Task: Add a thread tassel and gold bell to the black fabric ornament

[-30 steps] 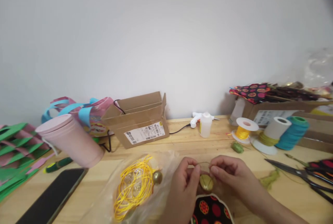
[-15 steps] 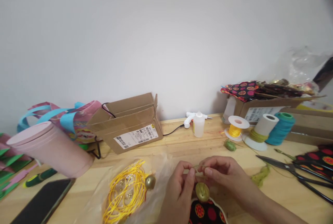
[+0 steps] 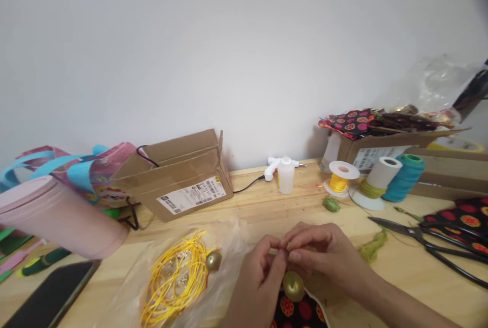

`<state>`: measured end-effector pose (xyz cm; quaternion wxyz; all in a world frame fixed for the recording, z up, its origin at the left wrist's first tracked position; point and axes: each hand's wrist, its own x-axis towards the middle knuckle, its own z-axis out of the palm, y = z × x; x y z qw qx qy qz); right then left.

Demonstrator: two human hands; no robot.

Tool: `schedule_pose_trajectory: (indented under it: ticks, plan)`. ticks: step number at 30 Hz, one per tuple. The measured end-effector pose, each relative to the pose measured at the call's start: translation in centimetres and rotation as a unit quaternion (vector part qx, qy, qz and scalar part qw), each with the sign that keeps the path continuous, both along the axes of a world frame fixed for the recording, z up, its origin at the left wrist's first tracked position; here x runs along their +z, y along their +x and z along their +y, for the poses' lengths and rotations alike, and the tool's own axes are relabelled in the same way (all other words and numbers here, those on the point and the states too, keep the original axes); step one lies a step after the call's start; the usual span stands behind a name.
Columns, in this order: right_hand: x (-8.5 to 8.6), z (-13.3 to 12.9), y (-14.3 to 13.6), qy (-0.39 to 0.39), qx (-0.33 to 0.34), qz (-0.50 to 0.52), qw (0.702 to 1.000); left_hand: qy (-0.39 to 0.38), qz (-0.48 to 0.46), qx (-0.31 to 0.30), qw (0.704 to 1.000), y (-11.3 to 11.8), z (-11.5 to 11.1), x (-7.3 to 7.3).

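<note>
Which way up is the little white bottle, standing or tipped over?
Standing: the bottle rests on its base, its narrow top pointing up.

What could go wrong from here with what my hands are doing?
The gold bell hangs just below the left hand and right hand, so it might slip if their pinch loosens. The open scissors lie near the right forearm, blades pointing inward; a sideways sweep could catch them.

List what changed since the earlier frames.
Left hand and right hand drew together, fingertips now meeting; the cord span between them is hidden. Gold ball dropped slightly, overlapping the patterned fabric. No visible release. Scissors and yellow spool stayed put.
</note>
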<state>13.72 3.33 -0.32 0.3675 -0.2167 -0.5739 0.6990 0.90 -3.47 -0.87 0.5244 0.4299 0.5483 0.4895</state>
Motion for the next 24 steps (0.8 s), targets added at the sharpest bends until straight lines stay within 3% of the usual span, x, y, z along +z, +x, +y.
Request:
schedule_pose_trajectory:
  ticks: [5, 10, 15, 21, 24]
  plan:
    - [-0.2, 0.0, 0.1, 0.030, 0.007, -0.014, 0.999, 0.022, 0.032, -0.002, 0.999, 0.0, 0.0, -0.2]
    - [-0.4, -0.2, 0.2, 0.088, 0.024, -0.006, 0.996, -0.005, 0.049, 0.043, 0.998, -0.1, -0.3, 0.7]
    - [-0.5, 0.0, 0.3, 0.109, -0.007, -0.067, 0.992, 0.004, 0.058, 0.060, 0.996, -0.2, -0.6, 1.5]
    - [-0.3, 0.1, 0.3, 0.062, -0.074, -0.122, 0.988, 0.070, 0.041, 0.069, 0.994, -0.2, -0.6, 1.6]
    - [0.2, 0.0, 0.1, 0.008, -0.059, -0.112, 0.992, 0.070, 0.020, 0.079, 0.994, 0.0, -0.4, 1.5]
